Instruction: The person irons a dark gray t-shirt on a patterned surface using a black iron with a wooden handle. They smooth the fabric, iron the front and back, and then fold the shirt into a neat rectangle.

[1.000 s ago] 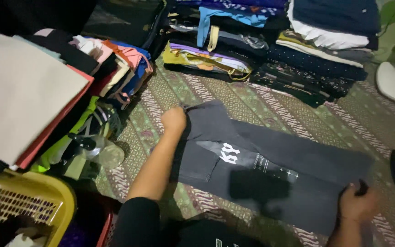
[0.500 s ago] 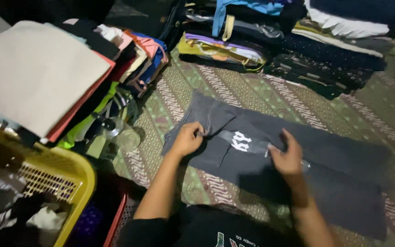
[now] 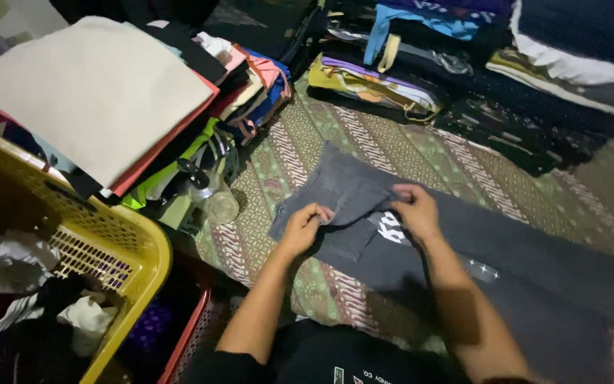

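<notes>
The person folds a dark grey garment [image 3: 463, 249] spread flat on the patterned mat [image 3: 307, 156], near the mat's front edge below the stacks of folded clothes [image 3: 477, 78]. The left hand [image 3: 303, 229] pinches the cloth's folded-over edge, its grip closed on the fabric; the right hand [image 3: 415, 212] presses fingers down on the same flap beside the white print. A neat fold likely needs both hands to draw the flap taut, line its edge with the layer beneath, and smooth creases outward. A yellow basket [image 3: 119, 245] sits off the mat's left edge.
</notes>
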